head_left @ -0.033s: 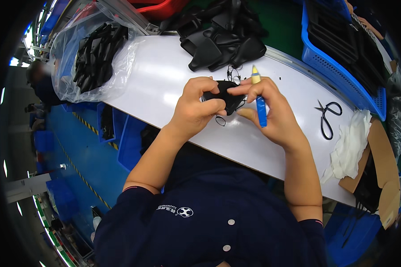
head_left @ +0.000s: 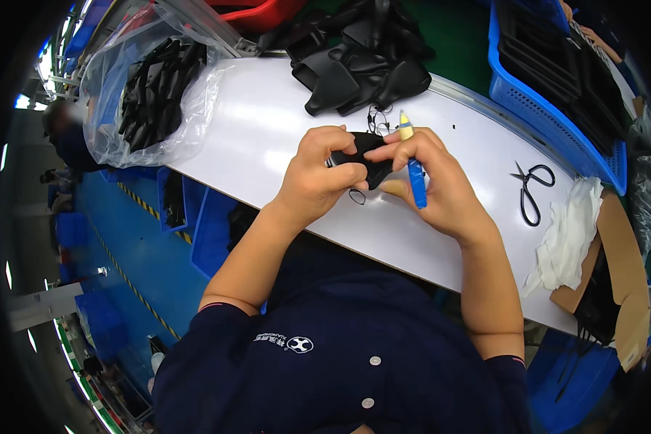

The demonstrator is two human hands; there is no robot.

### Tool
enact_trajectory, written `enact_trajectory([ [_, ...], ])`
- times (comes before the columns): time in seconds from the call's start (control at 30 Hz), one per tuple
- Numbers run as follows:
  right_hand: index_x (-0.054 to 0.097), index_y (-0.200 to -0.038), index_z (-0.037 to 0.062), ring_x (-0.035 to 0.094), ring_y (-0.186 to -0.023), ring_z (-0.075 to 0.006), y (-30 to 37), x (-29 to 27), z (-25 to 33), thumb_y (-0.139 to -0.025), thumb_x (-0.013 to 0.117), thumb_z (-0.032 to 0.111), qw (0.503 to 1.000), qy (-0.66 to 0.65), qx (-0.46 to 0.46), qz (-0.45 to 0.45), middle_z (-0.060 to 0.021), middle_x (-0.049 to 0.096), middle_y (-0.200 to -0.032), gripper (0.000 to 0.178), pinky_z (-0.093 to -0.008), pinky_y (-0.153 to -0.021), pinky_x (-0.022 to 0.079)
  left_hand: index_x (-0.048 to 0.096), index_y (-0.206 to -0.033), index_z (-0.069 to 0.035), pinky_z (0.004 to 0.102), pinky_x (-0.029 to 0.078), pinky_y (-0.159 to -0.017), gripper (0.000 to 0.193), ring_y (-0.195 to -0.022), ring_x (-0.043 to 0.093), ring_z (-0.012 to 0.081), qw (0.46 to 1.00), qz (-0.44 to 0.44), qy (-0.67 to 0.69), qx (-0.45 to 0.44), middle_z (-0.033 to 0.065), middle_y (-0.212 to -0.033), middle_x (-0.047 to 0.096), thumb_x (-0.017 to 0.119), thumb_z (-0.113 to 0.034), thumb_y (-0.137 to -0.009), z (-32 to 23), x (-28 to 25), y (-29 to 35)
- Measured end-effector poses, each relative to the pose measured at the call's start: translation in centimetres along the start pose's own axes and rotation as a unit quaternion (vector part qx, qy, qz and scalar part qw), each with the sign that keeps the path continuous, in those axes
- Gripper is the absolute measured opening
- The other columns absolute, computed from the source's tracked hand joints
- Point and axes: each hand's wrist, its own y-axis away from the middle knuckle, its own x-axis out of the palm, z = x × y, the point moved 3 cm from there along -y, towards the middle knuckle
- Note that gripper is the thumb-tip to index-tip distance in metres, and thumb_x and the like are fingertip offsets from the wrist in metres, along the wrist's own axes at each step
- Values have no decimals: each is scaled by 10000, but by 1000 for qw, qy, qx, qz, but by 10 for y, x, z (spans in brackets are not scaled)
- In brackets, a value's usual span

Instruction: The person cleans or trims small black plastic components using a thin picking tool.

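My left hand (head_left: 312,173) is closed on a small black molded part (head_left: 370,148) above the white table, thumb and fingers gripping its left side. My right hand (head_left: 441,184) holds a slim pen-shaped tool (head_left: 417,186), blue at the lower end, its yellow tip pointing up and away from me. Fingertips of the same hand touch the right side of the part. Thin black loops (head_left: 377,119) lie just beyond the part, and another small ring (head_left: 356,197) shows below it. My fingers hide much of the part.
More black molded parts (head_left: 340,83) are heaped at the far edge. A clear plastic bag (head_left: 199,134) of black parts stands left. Rightward are black-handled scissors (head_left: 530,195), white cloth (head_left: 568,239), a cardboard box (head_left: 635,318) and a blue basket (head_left: 550,123). A person (head_left: 72,137) is far left.
My right hand has shifted slightly left, and the pen-shaped tool has moved left and tilted a little more with it. My left hand has stayed nearly still on the black part.
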Motion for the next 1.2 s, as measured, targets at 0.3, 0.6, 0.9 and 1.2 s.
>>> enact_trajectory([
  [0.3,486,-905,85,615,-856,-144,4,11,-13,-817,742,8,970,-217,111,-30,-44,618,-857,281,-274,-761,489,656,-752,-96,387,493,-871,213,-1030,560,300,999,-18,20,17,67,-1034,530,823,-117,-621,-3,-1,-6],
  [0.6,498,-935,93,567,-778,-101,14,-56,-65,-841,749,42,856,-280,169,-402,-31,626,-858,273,-249,-710,457,516,-899,-36,359,554,-881,286,-1059,630,264,943,-135,276,-128,128,-1085,565,471,-283,-1036,13,3,14],
  [0.9,562,-885,67,617,-768,-221,1,-16,-16,-755,821,121,966,176,77,-175,-101,657,-945,295,-316,-706,510,524,-1153,-14,332,572,-857,368,-964,671,189,624,-236,576,-472,127,-1107,656,343,-324,-1072,29,17,22],
  [1.2,509,-956,53,671,-779,-212,3,10,-26,-801,790,101,986,-50,131,-88,-123,697,-1021,325,-302,-747,534,516,-1229,-16,352,510,-964,361,-1076,624,200,584,-147,635,-484,130,-1186,620,380,-307,-1065,9,32,5],
])
